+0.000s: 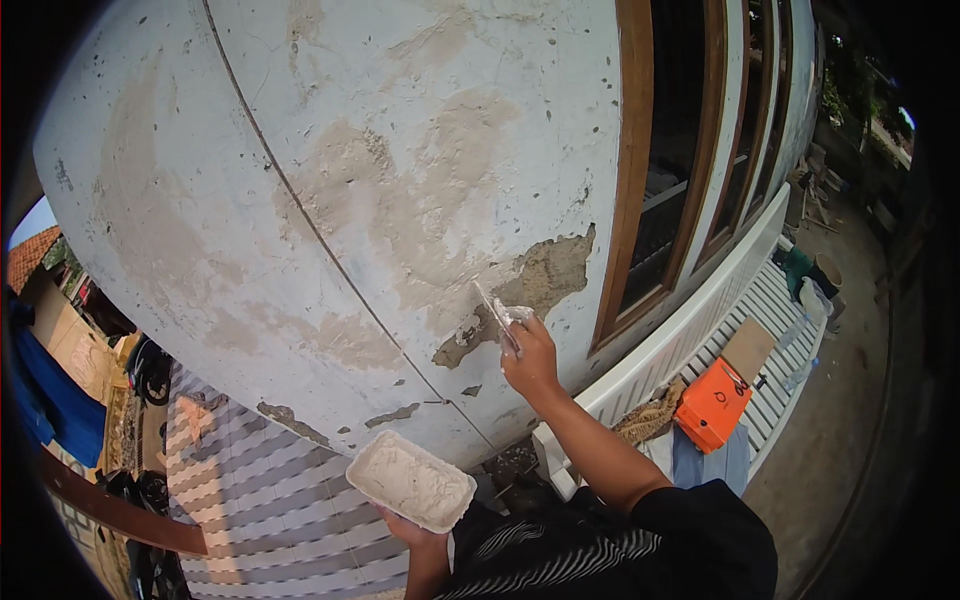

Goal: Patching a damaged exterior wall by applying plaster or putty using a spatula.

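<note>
My right hand grips a putty knife, its blade against the pale wall in front of me. White putty is smeared on the fingers and tool. Just beside the blade is a bare grey-brown patch where the paint has come off. Smoothed beige filler covers broad areas above and to the left. Low in front of my body, my left hand supports a white rectangular tub from below. Pale putty fills it. The fingers under the tub are mostly hidden.
A dark cable runs diagonally down the wall. Right of the bare patch stands a brown wooden window frame. A white slatted bench along the wall holds an orange box and a brown board. Striped tiles lie at lower left.
</note>
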Tool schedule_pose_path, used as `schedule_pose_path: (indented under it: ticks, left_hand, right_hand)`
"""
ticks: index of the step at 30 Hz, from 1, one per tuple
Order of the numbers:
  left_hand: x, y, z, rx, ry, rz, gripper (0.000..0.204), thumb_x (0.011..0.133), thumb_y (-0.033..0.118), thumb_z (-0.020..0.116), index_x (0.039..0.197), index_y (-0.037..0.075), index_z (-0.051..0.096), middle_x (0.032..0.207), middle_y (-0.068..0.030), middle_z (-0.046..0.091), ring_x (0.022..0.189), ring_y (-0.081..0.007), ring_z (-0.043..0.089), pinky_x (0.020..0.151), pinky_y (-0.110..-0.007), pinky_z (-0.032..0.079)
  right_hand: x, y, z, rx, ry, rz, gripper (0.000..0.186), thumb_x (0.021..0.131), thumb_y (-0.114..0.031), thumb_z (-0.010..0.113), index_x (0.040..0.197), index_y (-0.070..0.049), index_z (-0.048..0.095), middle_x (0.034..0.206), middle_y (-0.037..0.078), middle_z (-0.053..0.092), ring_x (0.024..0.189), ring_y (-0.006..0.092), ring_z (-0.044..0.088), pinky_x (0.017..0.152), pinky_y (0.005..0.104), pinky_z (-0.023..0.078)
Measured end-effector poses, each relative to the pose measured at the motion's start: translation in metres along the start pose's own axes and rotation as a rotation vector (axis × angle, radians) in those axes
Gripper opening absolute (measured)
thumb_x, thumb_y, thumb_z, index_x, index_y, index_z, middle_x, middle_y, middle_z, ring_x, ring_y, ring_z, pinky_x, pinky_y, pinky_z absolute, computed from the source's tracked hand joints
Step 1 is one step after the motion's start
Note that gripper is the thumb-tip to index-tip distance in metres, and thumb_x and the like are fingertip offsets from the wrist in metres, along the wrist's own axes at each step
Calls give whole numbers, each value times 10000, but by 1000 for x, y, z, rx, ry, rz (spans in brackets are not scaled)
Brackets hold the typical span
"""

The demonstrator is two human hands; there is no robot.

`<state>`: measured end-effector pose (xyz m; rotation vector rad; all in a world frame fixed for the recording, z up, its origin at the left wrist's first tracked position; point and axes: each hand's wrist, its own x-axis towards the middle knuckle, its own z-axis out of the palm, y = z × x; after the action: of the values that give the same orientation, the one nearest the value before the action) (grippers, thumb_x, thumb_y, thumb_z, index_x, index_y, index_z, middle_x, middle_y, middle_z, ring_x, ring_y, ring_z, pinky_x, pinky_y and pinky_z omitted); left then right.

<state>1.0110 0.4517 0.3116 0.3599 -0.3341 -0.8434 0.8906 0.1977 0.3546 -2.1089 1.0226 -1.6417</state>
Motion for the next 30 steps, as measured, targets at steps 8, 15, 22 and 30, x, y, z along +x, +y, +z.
schedule_pose_path:
  ticks: [8, 15, 22, 30]
  left_hand:
    - [0, -10, 3, 18, 85, 18, 596, 969, 526, 332, 1429, 149, 372, 1402, -75, 468, 1230, -337, 503, 1007, -538, 421]
    - [-1, -6, -1, -9, 32, 49, 598, 972, 532, 322, 1435, 154, 359, 1411, -74, 458, 1231, -338, 502, 1005, -538, 421]
    - [-6, -4, -11, 29, 96, 50, 604, 972, 544, 316, 1438, 162, 354, 1415, -69, 454, 1235, -332, 499, 1009, -532, 419]
    - [-3, -2, -12, 19, 90, -20, 633, 966, 574, 288, 1443, 162, 344, 1411, -65, 458, 1233, -330, 501, 1006, -535, 421]
  right_hand:
    - [13, -15, 28, -202, -88, 174, 320, 660, -50, 714, 970, -2, 650, 1085, 234, 504, 1025, 399, 533, 854, 446, 476]
    - [-16, -4, -8, 42, -133, 115, 329, 672, -7, 678, 998, 15, 647, 1069, 208, 541, 1000, 387, 554, 862, 421, 473]
    - [23, 6, 18, -195, 76, 90, 284, 657, -6, 697, 931, 17, 625, 1012, 207, 535, 930, 394, 559, 779, 442, 484]
    - [-61, -17, 46, -139, -242, -76, 279, 657, -54, 708, 928, -30, 645, 989, 203, 540, 899, 379, 567, 756, 460, 499]
